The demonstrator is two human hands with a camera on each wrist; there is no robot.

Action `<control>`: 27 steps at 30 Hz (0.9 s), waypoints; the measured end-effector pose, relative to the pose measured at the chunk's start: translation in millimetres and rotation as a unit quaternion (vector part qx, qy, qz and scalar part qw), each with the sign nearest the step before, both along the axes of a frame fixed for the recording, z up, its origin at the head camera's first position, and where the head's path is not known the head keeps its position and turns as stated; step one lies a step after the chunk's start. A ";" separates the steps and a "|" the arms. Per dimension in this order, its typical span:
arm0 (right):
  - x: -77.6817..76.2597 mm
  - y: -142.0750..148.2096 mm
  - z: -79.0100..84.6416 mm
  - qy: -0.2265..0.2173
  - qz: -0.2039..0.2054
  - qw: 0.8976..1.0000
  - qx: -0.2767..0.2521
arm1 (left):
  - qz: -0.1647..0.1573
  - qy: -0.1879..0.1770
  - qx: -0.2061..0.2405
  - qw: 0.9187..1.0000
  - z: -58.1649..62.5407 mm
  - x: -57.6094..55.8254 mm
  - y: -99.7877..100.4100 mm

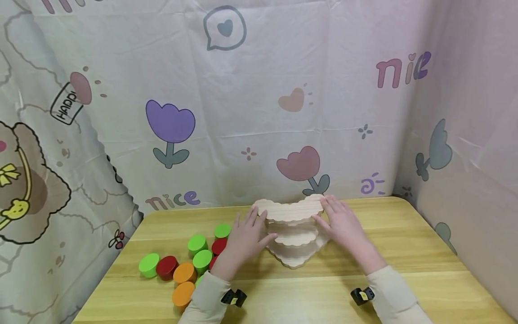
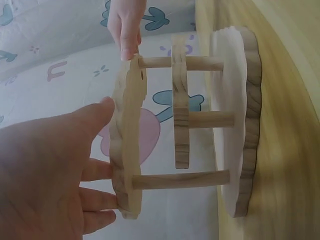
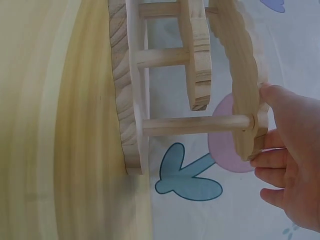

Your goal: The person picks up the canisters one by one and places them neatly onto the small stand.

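A pale wooden three-tier stand (image 1: 292,211) with scalloped edges stands upright on the table. In the left wrist view, round dowels (image 2: 180,180) join its top board (image 2: 125,150) and smaller middle board (image 2: 181,110) to the wide base (image 2: 247,125). My left hand (image 1: 245,236) holds the left end of the top board, thumb on the front side and fingers toward the back. At the right end, my right hand (image 1: 346,225) grips the same board between thumb and fingers, seen closely in the right wrist view. The palms stay off the wood.
Several round blocks lie left of the stand: green (image 1: 149,265), red (image 1: 167,267) and orange (image 1: 185,273). Some are partly hidden behind my left forearm. The wood-grain table (image 1: 384,288) meets a printed cloth (image 1: 243,175) at the back, with cloth at both sides too.
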State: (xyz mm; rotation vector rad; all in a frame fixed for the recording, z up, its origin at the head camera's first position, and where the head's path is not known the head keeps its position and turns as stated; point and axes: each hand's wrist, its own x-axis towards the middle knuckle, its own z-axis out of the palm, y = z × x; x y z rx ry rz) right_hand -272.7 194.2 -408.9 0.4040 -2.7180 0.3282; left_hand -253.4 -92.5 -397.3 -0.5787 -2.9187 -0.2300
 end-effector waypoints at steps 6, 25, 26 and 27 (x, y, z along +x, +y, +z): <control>-3.8 -5.8 -4.1 0.006 0.003 1.000 -0.004 | 0.002 0.012 0.002 1.000 -0.6 5.2 -7.1; -3.4 -6.8 -6.2 0.006 0.009 1.000 -0.015 | -0.033 0.148 -0.056 0.987 2.0 63.0 -72.6; -3.6 -6.5 -6.3 0.007 0.008 1.000 -0.014 | -0.035 0.161 -0.055 0.985 2.4 66.1 -77.5; -3.8 -6.4 -6.4 0.008 0.008 1.000 -0.015 | -0.037 0.171 -0.052 0.983 2.8 69.2 -82.5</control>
